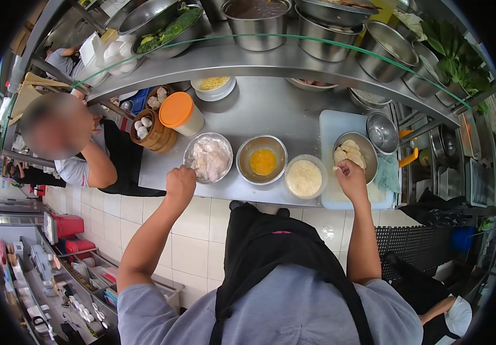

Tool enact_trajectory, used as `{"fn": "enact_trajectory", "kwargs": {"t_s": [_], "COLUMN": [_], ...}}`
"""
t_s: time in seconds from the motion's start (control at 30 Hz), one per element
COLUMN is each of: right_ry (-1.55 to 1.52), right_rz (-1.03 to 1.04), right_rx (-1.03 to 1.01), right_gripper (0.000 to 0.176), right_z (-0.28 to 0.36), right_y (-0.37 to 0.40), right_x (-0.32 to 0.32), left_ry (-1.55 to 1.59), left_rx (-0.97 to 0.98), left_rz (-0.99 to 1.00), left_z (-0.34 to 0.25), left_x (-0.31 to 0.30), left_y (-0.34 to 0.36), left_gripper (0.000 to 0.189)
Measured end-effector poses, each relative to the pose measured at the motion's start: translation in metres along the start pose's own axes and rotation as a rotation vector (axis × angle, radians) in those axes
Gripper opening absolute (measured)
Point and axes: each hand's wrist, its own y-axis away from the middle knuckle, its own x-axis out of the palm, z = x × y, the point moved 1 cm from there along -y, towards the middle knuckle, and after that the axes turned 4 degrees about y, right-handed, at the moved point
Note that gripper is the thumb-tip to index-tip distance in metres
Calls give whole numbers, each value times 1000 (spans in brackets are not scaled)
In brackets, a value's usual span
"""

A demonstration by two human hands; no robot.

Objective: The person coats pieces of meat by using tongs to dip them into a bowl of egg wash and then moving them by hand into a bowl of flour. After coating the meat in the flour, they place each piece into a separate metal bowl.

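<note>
My left hand is closed at the near left rim of a metal bowl heaped with pale, flour-coated pieces. Its fingertips are hidden, so I cannot make out what they grip. Over the right-hand metal bowl, my right hand pinches a crumb-coated piece at the near rim. Several similar coated pieces lie inside that bowl. Between the hands stand a metal bowl of beaten egg and a clear tub of pale crumbs.
A white cutting board lies under the right bowl, with an empty metal bowl and green cloth nearby. An orange-lidded tub and bamboo steamer stand left, near a co-worker. A shelf crosses overhead.
</note>
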Motion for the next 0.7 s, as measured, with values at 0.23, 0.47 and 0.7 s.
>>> {"fn": "enact_trajectory", "kwargs": {"t_s": [0.23, 0.47, 0.7], "right_ry": [14, -40, -48], "right_rz": [10, 53, 48], "right_rx": [-24, -19, -6], "right_gripper": [16, 17, 18], "right_z": [11, 17, 18], "right_y": [-1, -6, -2], "right_x": [3, 8, 5], "left_ry": [-75, -139, -1], "left_rx": [-59, -19, 17], "left_rz": [100, 172, 123], "left_z": [-11, -22, 12], "left_x": [13, 20, -22], "left_y": [10, 4, -22], "left_gripper": [12, 13, 12]}}
